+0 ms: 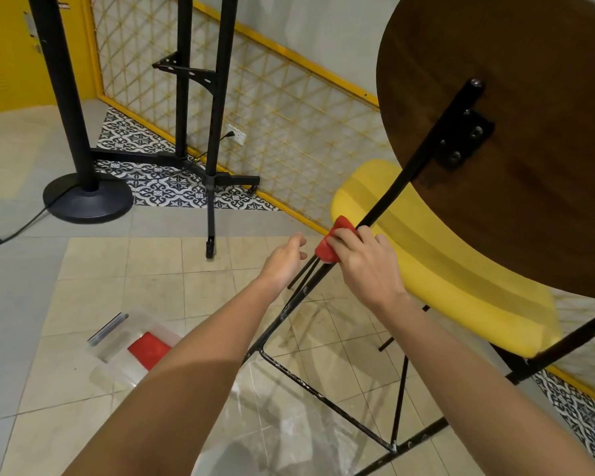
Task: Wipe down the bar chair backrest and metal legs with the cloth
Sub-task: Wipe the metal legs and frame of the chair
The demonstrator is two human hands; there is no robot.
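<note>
The bar chair is tipped over, its round dark wooden seat underside (516, 139) at the upper right and its black metal legs (385, 204) running down to a footrest frame (323, 393). My right hand (364, 259) presses a red cloth (330, 243) around one leg where several rods meet. My left hand (285, 259) hovers just left of the cloth, fingers loosely curled, holding nothing. A yellow curved backrest (443, 266) lies behind the legs.
A clear plastic tray (124, 345) with another red cloth (149, 348) sits on the tiled floor at lower left. Black stand poles (213, 139) and a round base (88, 201) stand at the back left. A yellow-framed lattice panel (289, 118) lines the wall.
</note>
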